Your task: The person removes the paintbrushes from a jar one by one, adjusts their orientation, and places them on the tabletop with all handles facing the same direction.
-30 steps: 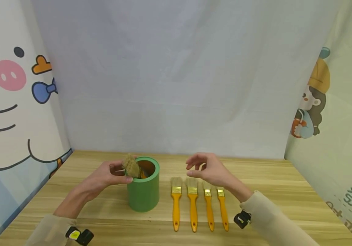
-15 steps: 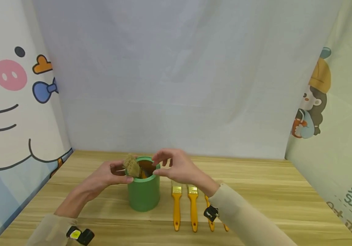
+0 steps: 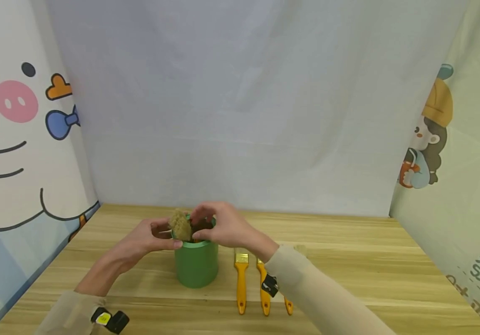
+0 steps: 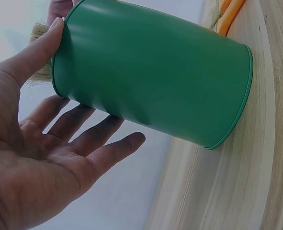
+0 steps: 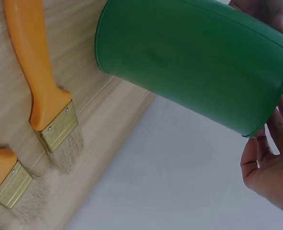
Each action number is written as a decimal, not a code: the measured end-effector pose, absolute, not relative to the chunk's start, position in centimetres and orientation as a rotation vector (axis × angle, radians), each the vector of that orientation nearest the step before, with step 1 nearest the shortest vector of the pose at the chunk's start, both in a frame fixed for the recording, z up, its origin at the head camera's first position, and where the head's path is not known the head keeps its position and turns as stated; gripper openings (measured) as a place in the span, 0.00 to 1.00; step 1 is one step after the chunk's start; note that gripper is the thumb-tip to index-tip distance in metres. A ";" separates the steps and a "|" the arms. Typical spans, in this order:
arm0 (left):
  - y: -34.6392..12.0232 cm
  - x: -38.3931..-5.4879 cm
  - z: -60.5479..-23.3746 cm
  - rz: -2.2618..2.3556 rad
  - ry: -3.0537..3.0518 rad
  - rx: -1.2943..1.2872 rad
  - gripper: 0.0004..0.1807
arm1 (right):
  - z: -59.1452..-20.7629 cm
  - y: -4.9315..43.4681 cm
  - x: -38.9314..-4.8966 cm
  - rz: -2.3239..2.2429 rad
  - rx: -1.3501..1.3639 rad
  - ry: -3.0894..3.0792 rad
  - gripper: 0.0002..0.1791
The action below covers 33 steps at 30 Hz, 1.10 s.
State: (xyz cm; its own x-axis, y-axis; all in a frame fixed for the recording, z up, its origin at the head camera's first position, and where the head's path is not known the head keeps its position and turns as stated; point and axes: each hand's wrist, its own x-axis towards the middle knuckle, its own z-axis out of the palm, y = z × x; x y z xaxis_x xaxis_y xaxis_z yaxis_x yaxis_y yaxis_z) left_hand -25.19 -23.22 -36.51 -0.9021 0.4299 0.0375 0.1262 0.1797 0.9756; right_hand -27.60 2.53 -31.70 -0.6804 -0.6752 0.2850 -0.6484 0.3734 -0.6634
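A green can [image 3: 197,265] stands upright on the wooden table. My left hand [image 3: 149,237] grips it from the left, thumb on the rim and fingers along its side, as the left wrist view also shows. A paintbrush [image 3: 179,225] is in the can with its bristles up, leaning left over the rim. My right hand [image 3: 227,228] is at the can's opening, its bent fingertips reaching over the rim beside that brush. Thumb and fingers look apart there, and the brush handle inside is hidden from view.
Right of the can, orange-handled paintbrushes lie in a row, bristles away from me: one [image 3: 241,284] beside the can, another [image 3: 265,293] next to it, a third [image 3: 288,306] mostly under my right sleeve. A pale curtain [image 3: 240,116] hangs behind the table [image 3: 348,251].
My right hand has moved left from above the row of brushes to the can's opening, its forearm now covering part of the row. My left hand and the can have barely moved.
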 end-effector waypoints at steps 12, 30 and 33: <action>-23.1 -25.1 -36.3 1.784 2.188 0.532 0.37 | -31.6 2.1 -27.7 -1.188 -1.280 2.579 0.16; -23.1 -25.1 -36.4 1.797 2.191 0.561 0.38 | -31.8 3.2 -27.6 -1.278 -1.247 2.578 0.05; -23.1 -25.1 -36.4 1.801 2.190 0.571 0.38 | -32.0 3.5 -27.6 -1.314 -1.228 2.615 0.04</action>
State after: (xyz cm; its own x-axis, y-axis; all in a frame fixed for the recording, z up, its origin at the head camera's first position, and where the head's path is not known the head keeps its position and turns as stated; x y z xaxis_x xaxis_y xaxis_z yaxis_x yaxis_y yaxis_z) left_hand -25.10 -23.07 -36.41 -0.8924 0.4479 0.0550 0.1405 0.1598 0.9771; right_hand -27.63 3.49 -31.96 -0.7000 -0.6243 0.3468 -0.6508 0.3576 -0.6698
